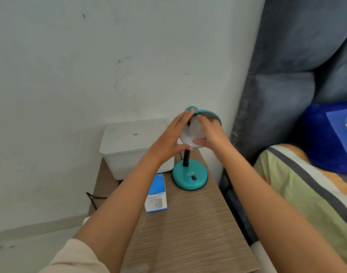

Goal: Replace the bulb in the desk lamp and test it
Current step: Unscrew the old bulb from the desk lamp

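Observation:
A teal desk lamp stands on a wooden bedside table (198,223), its round base (190,177) carrying a black rocker switch (193,177). The teal shade (209,113) is tilted toward me with its white inside showing. A white bulb (197,128) sits inside the shade. My right hand (213,133) wraps around the bulb from the right, thumb under it. My left hand (169,140) cups the shade's left rim, fingers up along the outside and thumb beneath. The bulb is unlit.
A white lidded plastic box (133,146) stands behind the lamp against the wall. A blue and white humidifier carton (156,194) lies left of the base. A black cable (93,200) hangs off the table's left edge. A bed with a striped cover (310,194) and blue pillow (330,134) lies to the right.

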The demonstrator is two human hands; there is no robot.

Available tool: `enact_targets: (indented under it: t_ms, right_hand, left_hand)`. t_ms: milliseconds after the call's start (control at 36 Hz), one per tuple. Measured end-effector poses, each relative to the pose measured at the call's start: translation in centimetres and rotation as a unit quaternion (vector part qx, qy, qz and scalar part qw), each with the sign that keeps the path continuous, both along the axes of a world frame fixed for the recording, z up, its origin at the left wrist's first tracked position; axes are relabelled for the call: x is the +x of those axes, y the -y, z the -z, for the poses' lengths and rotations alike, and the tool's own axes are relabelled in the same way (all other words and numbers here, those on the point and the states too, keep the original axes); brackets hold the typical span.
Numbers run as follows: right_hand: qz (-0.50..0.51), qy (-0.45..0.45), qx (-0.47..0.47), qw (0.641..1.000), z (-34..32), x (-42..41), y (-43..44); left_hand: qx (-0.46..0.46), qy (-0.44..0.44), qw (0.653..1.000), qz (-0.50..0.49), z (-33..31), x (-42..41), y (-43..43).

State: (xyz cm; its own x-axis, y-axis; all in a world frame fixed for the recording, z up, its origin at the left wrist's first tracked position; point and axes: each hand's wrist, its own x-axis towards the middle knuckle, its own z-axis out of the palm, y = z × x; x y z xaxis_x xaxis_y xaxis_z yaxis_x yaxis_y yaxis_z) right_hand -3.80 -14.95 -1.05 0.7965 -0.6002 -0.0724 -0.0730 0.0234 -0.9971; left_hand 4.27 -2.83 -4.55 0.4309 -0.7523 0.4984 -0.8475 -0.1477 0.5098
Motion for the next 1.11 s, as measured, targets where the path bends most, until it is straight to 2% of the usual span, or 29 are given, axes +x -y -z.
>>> enact_targets:
  t_ms: [28, 111, 167, 250, 389, 583, 722, 833, 917, 1111]
  right_hand:
    - [-0.004, -0.01, 0.022, 1.0, -0.1, 0.0, 0.1]
    - [-0.004, -0.053, -0.108, 0.993, 0.1, -0.2, 0.1]
    - [-0.003, -0.053, -0.155, 0.987, 0.7, -0.2, 0.1]
    - [-0.015, -0.047, -0.123, 0.991, 0.9, -0.5, -0.1]
    - [-0.009, -0.047, -0.165, 0.985, 1.0, -0.8, 0.1]
    - [0.023, -0.015, -0.178, 0.984, 1.1, -2.5, -0.6]
    - [0.039, 0.004, -0.191, 0.981, 1.6, -4.8, -2.3]
    - [0.042, 0.026, -0.183, 0.982, 3.3, -7.1, -4.1]
    - [0.046, 0.02, -0.213, 0.976, 6.3, -8.4, -5.4]
    - [-0.033, -0.081, -0.229, 0.97, 14.6, -8.5, -7.5]
  left_hand:
    - [0.0, -0.002, 1.0, 0.001, 0.0, 0.0, 0.0]
    - [0.001, -0.01, 1.0, 0.001, 0.0, -0.1, 0.0]
    - [0.0, -0.013, 1.0, 0.001, -0.1, -0.1, 0.0]
    - [0.004, -0.008, 1.0, 0.001, -0.2, -0.1, 0.1]
    - [0.009, -0.013, 1.0, -0.001, -0.2, -0.2, -0.2]
    - [0.035, -0.009, 0.999, -0.011, -0.9, -0.9, -0.4]
    - [0.059, 0.016, 0.995, -0.081, -0.5, -1.0, -1.5]
    - [0.077, -0.017, 0.987, -0.142, 1.0, -2.0, -4.3]
    - [0.123, -0.057, 0.973, -0.185, 3.5, -3.0, -6.9]
    - [0.199, -0.179, 0.934, -0.238, 9.4, -3.9, -11.5]
